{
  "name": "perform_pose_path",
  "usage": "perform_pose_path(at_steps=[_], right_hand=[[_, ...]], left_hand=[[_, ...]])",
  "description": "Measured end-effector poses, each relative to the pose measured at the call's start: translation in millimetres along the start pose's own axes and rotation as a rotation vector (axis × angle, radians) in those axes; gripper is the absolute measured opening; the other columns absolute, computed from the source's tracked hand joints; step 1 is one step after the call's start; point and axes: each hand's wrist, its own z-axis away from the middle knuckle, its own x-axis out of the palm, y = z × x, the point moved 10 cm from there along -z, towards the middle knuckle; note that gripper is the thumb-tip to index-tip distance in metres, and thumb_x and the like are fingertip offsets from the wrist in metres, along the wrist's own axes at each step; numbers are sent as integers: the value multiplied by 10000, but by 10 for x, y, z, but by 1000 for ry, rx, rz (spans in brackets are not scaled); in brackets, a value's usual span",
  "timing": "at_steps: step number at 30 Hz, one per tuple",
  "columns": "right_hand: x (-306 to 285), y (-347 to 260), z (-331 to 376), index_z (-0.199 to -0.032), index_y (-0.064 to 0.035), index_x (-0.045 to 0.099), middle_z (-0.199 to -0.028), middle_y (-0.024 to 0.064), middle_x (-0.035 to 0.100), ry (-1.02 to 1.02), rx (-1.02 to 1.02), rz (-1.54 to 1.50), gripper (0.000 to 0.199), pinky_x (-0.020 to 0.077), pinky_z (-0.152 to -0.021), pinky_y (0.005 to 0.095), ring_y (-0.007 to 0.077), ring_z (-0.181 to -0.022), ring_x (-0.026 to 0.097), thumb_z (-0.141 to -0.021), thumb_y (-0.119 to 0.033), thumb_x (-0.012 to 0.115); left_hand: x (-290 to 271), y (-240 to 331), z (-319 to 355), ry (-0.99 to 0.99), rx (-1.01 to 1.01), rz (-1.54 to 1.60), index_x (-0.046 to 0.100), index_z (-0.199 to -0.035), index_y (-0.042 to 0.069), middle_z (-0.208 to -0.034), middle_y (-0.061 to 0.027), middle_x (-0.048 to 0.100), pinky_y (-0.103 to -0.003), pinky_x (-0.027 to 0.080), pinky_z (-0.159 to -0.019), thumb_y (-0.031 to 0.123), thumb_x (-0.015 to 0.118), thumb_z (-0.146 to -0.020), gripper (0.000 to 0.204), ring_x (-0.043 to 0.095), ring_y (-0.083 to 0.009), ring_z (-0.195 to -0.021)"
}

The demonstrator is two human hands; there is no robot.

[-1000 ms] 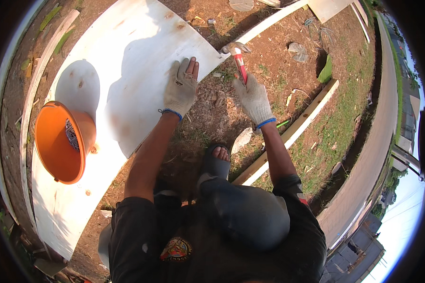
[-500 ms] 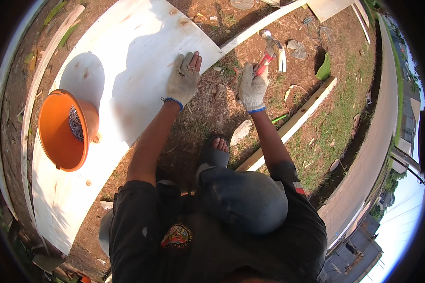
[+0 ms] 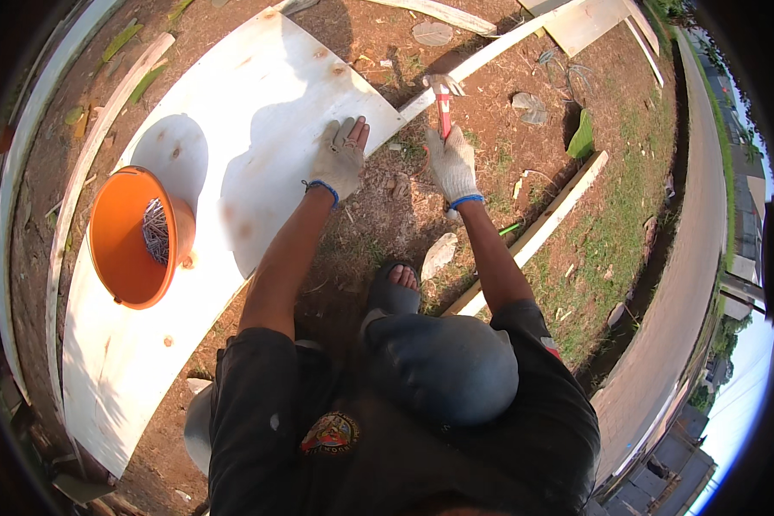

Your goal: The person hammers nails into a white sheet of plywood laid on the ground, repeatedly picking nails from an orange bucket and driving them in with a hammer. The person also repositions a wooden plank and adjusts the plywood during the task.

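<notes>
A pale plywood sheet (image 3: 258,112) lies on the ground to the left and ahead. My left hand (image 3: 339,163), in a knitted glove with the fingertips bare, rests flat near the sheet's right edge, fingers stretched out. My gloved right hand (image 3: 453,168) is closed around the red handle of a hammer (image 3: 444,112). The hammer's head points away from me, beside or over a long wooden batten (image 3: 490,57) that meets the sheet's corner; whether it touches the wood I cannot tell. An orange bucket (image 3: 116,236) stands tilted in view on the sheet, with many nails (image 3: 156,230) inside.
A second timber (image 3: 559,206) lies on the ground to my right. Dry leaves, a green leaf (image 3: 581,135) and a flat stone-like piece (image 3: 439,254) are scattered about. Long strips (image 3: 103,129) run along the left. Beyond a ditch at right is a paved path (image 3: 662,292).
My right hand has swung the hammer leftward, its head moving from right of the batten to the batten near the sheet's corner. My left hand stays on the sheet. The view has shifted slightly.
</notes>
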Motion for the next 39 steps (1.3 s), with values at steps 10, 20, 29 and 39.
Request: perform_pose_path(at_steps=[10, 20, 29, 39], right_hand=[[433, 636, 324, -973, -67, 549, -660, 9, 506, -253, 180, -337, 323, 455, -408, 312, 129, -475, 534, -1018, -370, 649], [1299, 1684, 1262, -1031, -146, 478, -685, 9, 458, -157, 539, -852, 270, 412, -422, 331, 155, -504, 472, -983, -238, 727], [1222, 1823, 1185, -1054, -160, 468, -692, 14, 479, -120, 576, -808, 275, 405, -423, 334, 160, -508, 473, -984, -232, 723], [1205, 1781, 1162, -1042, -114, 483, -717, 24, 493, -100, 544, -818, 286, 424, -457, 332, 164, -546, 496, -981, -249, 728]], left_hand=[[-329, -1602, 707, -352, 98, 683, 693, -1171, 64, -1187, -193, 707, -465, 538, -961, 327, 647, -953, 345, 687, -359, -1111], [979, -3857, 3485, -252, -804, 831, 709, -1113, 65, -1103, -155, 732, -479, 542, -938, 262, 694, -890, 298, 696, -347, -1098], [1183, -3159, 3325, -443, -1013, 753, 716, -1216, 140, -1353, -149, 654, -509, 452, -1127, 248, 623, -878, 367, 558, -357, -1348], [745, -3154, 3426, -358, -957, 733, 721, -1184, 74, -1264, -162, 696, -474, 502, -1065, 225, 613, -892, 346, 646, -357, -1208]])
